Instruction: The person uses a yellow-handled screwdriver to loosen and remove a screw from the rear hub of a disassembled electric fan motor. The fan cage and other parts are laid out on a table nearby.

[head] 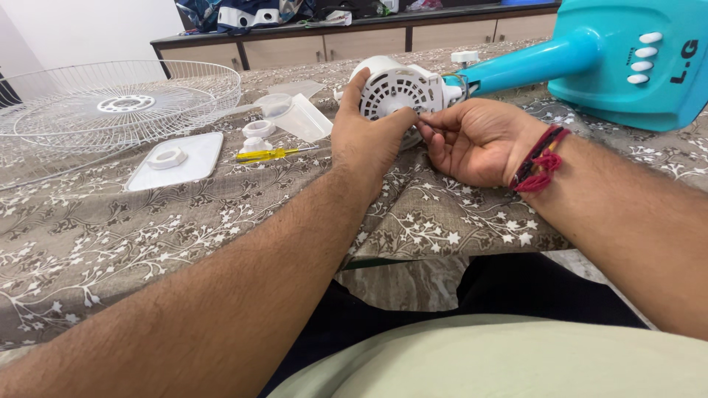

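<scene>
Near the upper middle of the frame, both hands work at a white vented motor housing [398, 88] that lies on its side on the patterned tablecloth [147, 236], joined to a turquoise fan stand [590, 59] running off to the upper right. The left hand [365, 140] is wrapped around the near side of the housing, thumb up over its top. The right hand [479, 140], a red thread band at its wrist, pinches with its fingertips at the housing's lower edge; whether something small is held there cannot be made out.

By the look of it the fan is largely apart: a white wire guard [110, 103] lies at upper left, a clear blade [295, 114] just beside the housing, a white nut [168, 156] on a flat white plate [177, 158], more white fittings [258, 133], and a yellow-handled screwdriver [273, 153] close by. The housing itself is not yet opened.

Bare cloth stretches toward the lower left; the table edge falls away just below the hands.
</scene>
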